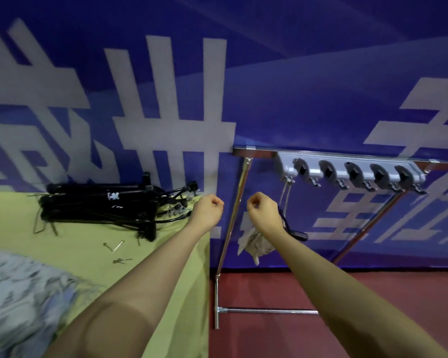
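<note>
What looks like a folded umbrella already hangs from the first hook of the grey hook rail, just behind the right hand. That hand and the left hand are curled into fists with nothing showing in them. The black hangers lie heaped on the table, not yet hung.

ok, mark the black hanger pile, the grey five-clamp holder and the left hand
black hanger pile (96,205): head view, middle of the stack.
grey five-clamp holder (366,165): head view, body between two clamps.
left hand (208,206): head view, back of the hand.
</note>
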Available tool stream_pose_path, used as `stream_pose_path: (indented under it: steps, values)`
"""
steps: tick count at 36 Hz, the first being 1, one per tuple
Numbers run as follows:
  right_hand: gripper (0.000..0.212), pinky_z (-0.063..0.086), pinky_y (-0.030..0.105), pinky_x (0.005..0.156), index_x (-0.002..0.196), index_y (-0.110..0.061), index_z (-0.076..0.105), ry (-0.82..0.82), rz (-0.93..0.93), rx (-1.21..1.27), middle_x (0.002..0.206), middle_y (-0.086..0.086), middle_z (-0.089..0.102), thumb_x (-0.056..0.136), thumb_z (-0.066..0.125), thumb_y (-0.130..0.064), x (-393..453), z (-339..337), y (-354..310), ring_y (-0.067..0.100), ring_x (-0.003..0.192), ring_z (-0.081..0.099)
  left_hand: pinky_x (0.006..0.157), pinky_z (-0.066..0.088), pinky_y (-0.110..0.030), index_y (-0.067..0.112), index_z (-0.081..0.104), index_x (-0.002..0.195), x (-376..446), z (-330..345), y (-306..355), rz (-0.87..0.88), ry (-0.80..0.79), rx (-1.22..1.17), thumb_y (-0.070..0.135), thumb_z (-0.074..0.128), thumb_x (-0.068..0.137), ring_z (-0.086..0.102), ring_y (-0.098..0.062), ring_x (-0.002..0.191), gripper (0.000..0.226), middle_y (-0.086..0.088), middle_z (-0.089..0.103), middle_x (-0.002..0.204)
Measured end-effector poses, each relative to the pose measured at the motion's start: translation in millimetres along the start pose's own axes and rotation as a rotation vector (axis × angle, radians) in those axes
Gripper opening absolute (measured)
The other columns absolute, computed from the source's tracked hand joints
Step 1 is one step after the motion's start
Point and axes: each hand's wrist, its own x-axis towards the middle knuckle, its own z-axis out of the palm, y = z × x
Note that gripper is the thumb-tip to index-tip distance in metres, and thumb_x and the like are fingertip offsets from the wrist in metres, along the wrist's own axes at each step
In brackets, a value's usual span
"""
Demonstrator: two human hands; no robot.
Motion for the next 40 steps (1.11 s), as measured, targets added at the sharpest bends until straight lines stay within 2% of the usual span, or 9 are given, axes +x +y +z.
stream_pose_path:
  steps: [3, 6, 10, 14, 24, 29, 32, 36, 40]
  values:
    - [0.01, 0.053, 0.046, 0.076, 0.086, -0.015, 0.056, -0.029, -0.009, 0.004, 0.087, 0.005, 0.065, 0.09, 0.048, -0.019, -15.7, 32.8, -20.1, 0.028, 0.082, 0.062, 0.083, 0.054, -0.048, 0.02, 0.055, 0.064, -13.5, -35.4, -22.0, -0.006, -0.004, 0.026, 0.007, 0.05, 0.089, 0.065, -0.035, 0.086, 0.029, -0.022, 0.066, 0.086]
    - [0.01, 0.052, 0.046, 0.078, 0.085, -0.018, 0.056, -0.046, -0.017, 0.007, 0.088, 0.005, 0.064, 0.091, 0.048, -0.02, -30.7, 61.6, -40.6, 0.028, 0.084, 0.061, 0.084, 0.053, -0.039, 0.012, 0.065, 0.078, -29.9, -68.0, -38.9, -0.036, -0.003, 0.036, 0.012, 0.053, 0.09, 0.067, -0.034, 0.09, 0.017, -0.017, 0.07, 0.096]
    - [0.011, 0.05, 0.04, 0.073, 0.083, -0.02, 0.056, -0.077, -0.028, 0.005, 0.085, 0.003, 0.064, 0.092, 0.048, -0.02, -56.3, 107.3, -69.1, 0.025, 0.081, 0.06, 0.08, 0.052, -0.036, 0.019, 0.06, 0.074, -52.3, -116.3, -71.8, -0.063, 0.022, 0.073, 0.017, 0.054, 0.09, 0.067, -0.032, 0.088, 0.017, -0.012, 0.07, 0.088]
    - [0.012, 0.048, 0.037, 0.075, 0.089, -0.011, 0.062, -0.131, -0.066, 0.015, 0.088, 0.006, 0.066, 0.09, 0.051, -0.014, -81.6, 157.7, -93.2, 0.024, 0.083, 0.06, 0.068, 0.046, -0.027, 0.012, 0.063, 0.088, -74.2, -165.5, -110.6, -0.114, 0.038, 0.11, 0.017, 0.05, 0.093, 0.064, -0.029, 0.088, 0.014, -0.009, 0.065, 0.086]
    - [0.012, 0.049, 0.035, 0.08, 0.093, -0.009, 0.066, -0.355, -0.165, 0.062, 0.095, 0.004, 0.068, 0.091, 0.055, -0.01, -133.8, 263.8, -141.4, 0.019, 0.087, 0.06, 0.072, 0.048, -0.03, 0.011, 0.061, 0.101, -113.7, -253.7, -207.7, -0.225, 0.15, 0.231, 0.008, 0.047, 0.094, 0.056, -0.023, 0.084, 0.016, -0.008, 0.063, 0.1]
    - [0.023, 0.046, 0.032, 0.085, 0.113, -0.009, 0.063, -0.525, -0.275, -0.043, 0.114, 0.008, 0.063, 0.094, 0.051, -0.01, -144.8, 300.7, -164.0, 0.017, 0.09, 0.054, 0.087, 0.05, -0.038, 0.01, 0.058, 0.112, -123.8, -282.8, -241.0, -0.297, 0.112, 0.477, 0.021, 0.057, 0.091, 0.057, -0.031, 0.104, 0.023, -0.012, 0.058, 0.118]
    - [0.034, 0.042, 0.031, 0.093, 0.128, -0.011, 0.055, -0.652, -0.321, -0.118, 0.127, 0.012, 0.056, 0.096, 0.045, -0.007, -149.2, 322.3, -175.9, 0.026, 0.111, 0.055, 0.103, 0.039, -0.04, 0.011, 0.056, 0.12, -128.3, -290.0, -254.9, -0.387, 0.024, 0.64, 0.04, 0.06, 0.086, 0.044, -0.034, 0.122, 0.045, -0.013, 0.047, 0.13]
    - [0.042, 0.039, 0.044, 0.103, 0.136, -0.017, 0.049, -0.75, -0.366, -0.244, 0.132, 0.016, 0.05, 0.095, 0.044, -0.011, -150.8, 350.2, -176.8, 0.036, 0.12, 0.048, 0.085, 0.048, -0.038, 0.007, 0.062, 0.098, -132.2, -289.8, -263.9, -0.376, 0.034, 0.651, 0.033, 0.059, 0.088, 0.059, -0.032, 0.102, 0.028, -0.013, 0.063, 0.106]
    - [0.046, 0.036, 0.04, 0.103, 0.141, -0.023, 0.042, -0.705, -0.382, -0.255, 0.137, 0.012, 0.046, 0.096, 0.044, -0.013, -151.1, 359.9, -174.6, 0.036, 0.12, 0.044, 0.07, 0.046, -0.032, 0.009, 0.066, 0.09, -132.8, -287.1, -262.4, -0.251, 0.183, 0.457, 0.015, 0.054, 0.089, 0.062, -0.028, 0.082, 0.014, -0.01, 0.068, 0.087]
